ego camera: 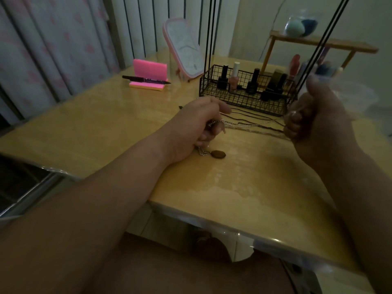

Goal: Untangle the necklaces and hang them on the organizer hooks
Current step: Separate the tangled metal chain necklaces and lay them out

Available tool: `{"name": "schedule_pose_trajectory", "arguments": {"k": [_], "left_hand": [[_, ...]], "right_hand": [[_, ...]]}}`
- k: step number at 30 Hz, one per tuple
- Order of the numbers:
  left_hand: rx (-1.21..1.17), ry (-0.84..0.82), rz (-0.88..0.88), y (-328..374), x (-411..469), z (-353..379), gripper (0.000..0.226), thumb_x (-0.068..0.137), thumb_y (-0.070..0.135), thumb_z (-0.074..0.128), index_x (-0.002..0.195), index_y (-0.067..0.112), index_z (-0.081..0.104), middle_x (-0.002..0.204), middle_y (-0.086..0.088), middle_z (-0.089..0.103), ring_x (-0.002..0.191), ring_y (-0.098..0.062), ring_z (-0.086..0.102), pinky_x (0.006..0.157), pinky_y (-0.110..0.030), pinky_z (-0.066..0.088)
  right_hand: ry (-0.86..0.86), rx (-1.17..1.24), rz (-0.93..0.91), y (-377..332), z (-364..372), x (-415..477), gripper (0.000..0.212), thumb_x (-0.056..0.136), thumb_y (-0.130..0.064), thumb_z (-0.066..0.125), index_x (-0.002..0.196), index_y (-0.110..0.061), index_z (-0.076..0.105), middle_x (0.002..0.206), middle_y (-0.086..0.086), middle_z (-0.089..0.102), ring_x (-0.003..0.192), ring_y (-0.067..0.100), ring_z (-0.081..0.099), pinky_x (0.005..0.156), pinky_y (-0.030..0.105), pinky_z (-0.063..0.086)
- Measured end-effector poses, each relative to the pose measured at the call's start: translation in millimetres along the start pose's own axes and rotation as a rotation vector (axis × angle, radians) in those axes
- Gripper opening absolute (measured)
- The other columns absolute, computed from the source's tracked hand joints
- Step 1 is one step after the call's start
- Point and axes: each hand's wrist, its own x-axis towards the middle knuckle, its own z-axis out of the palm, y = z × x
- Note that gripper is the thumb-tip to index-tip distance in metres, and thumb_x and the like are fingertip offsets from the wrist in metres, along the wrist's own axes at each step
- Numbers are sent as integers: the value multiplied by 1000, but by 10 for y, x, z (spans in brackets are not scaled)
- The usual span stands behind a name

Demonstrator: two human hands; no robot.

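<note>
Several thin necklace chains and dark cords (254, 125) stretch above the tabletop between my two hands. My left hand (197, 128) rests on the table, fingers curled round one end of the bundle. A silver chain with a brown oval pendant (218, 154) lies on the table just below that hand. My right hand (318, 117) is raised, its fingers closed round the other end of the strands. Black cords (314, 54) rise from the right hand out of the top of the view; two more black cords (209, 39) hang further left. No organizer hooks are in view.
A black wire basket (212, 96) with nail polish bottles stands behind the hands. A pink-framed mirror (184, 47), a pink sticky-note holder (149, 70) with a black pen (146, 80), and a small wooden shelf (322, 42) sit at the back. The yellow table (95, 128) ends near me.
</note>
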Motion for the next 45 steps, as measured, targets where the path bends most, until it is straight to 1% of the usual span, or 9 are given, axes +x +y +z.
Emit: {"name": "schedule_pose_trajectory", "arguments": {"k": [8,14,20,26,31,36,39,42,45], "left_hand": [[-226,-109,-48,39,-55,25,37,109,12,30,138,0,51,106,-24,73,78,-25,65,65,-34,55],[-299,-219,-69,19,-47,39,39,106,0,29,141,-1,47,124,-31,68,107,-41,71,76,-41,62],[-318,-324,-45,-52,-15,43,53,95,-7,34,146,-1,44,141,-27,61,114,-31,67,91,-40,59],[-210,-402,-15,-90,19,74,78,83,-2,45,159,12,36,159,-9,47,143,-20,51,120,-40,40],[325,-115,221,-132,-32,123,44,97,0,60,138,17,60,130,2,67,122,-6,64,102,-31,55],[700,129,444,-182,-23,161,6,98,20,70,100,22,64,112,5,53,106,-8,53,89,-11,39],[596,95,362,-111,-49,148,5,102,20,63,99,16,63,110,-3,64,105,-13,60,89,-25,48],[378,19,243,-35,-111,143,10,107,14,54,97,14,57,80,0,70,89,-23,72,86,-38,57],[220,13,209,10,-132,145,13,107,11,53,95,14,54,64,1,51,59,-19,54,59,-32,54]], "right_hand": [[-117,-924,-165,135,203,-159,25,99,-35,66,91,-11,65,84,4,62,75,14,56,66,29,42],[-203,-914,-310,212,255,-201,16,98,-38,67,89,-24,67,82,-2,67,74,9,61,66,30,49],[-212,-1077,-238,298,322,-199,27,87,-59,67,85,-31,71,82,-8,71,77,10,66,71,44,57],[-137,-953,-254,342,343,-171,9,94,-36,73,89,-28,72,82,-5,70,76,13,66,70,41,56],[-208,-848,-198,260,322,-190,9,95,-28,71,91,-21,66,89,2,71,82,20,69,73,40,57],[-255,-710,-128,204,273,-175,13,92,-16,73,90,-9,62,89,7,75,88,18,75,84,44,60],[-246,-527,-22,190,240,-141,11,93,-6,68,87,-8,58,85,9,73,83,23,76,78,39,60],[-257,-399,83,175,239,-122,13,94,-5,66,86,-10,57,77,12,64,56,19,59,54,31,51],[-306,-447,112,172,235,-119,7,97,-6,62,93,-11,62,70,5,61,50,14,39,48,29,29]]}}
